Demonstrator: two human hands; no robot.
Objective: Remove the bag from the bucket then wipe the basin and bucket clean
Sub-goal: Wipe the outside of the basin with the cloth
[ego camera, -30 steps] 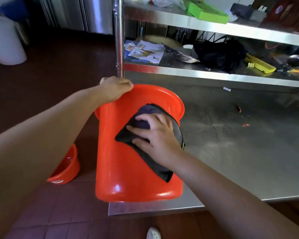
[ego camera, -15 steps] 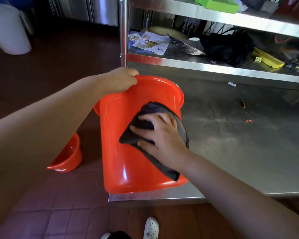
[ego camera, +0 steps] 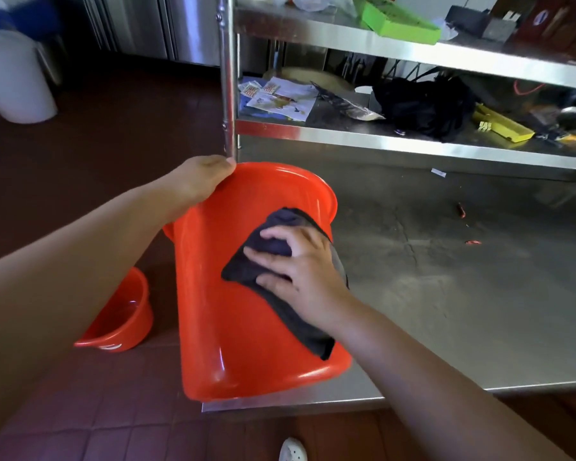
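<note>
While I stand at the corner of the steel table, the holdings read as follows.

Bucket: orange bucket (ego camera: 233, 311), tilted, its base on the near left corner of the steel table (ego camera: 446, 294), its open mouth turned up and away from me.
Left hand: my left hand (ego camera: 200, 181) grips the bucket's far left rim, fingers curled over the edge, thumb side toward me.
Right hand: my right hand (ego camera: 296, 271) lies on the dark cloth (ego camera: 270, 261), fingers spread and slightly bent, pressing it flat against the bucket's outer wall.
Cloth: dark grey, bunched under my fingertips, one tail hanging down the wall toward the bucket's base.
Basin: orange basin (ego camera: 120, 317) on the brown tiled floor (ego camera: 97, 410), left of the bucket and below my left forearm; tipped, with a little shine inside, though I cannot tell if it is water.
Table top: dull steel, streaked; small red scraps (ego camera: 462, 209) lie well off to the right.
Lower shelf: printed papers (ego camera: 276, 99), a black bag (ego camera: 423, 104), a yellow item (ego camera: 499, 126).
Upper shelf: green tray (ego camera: 399, 23).
Floor, near edge: toe of a white shoe (ego camera: 291, 450).
Far left: white container (ego camera: 14, 78).
</note>
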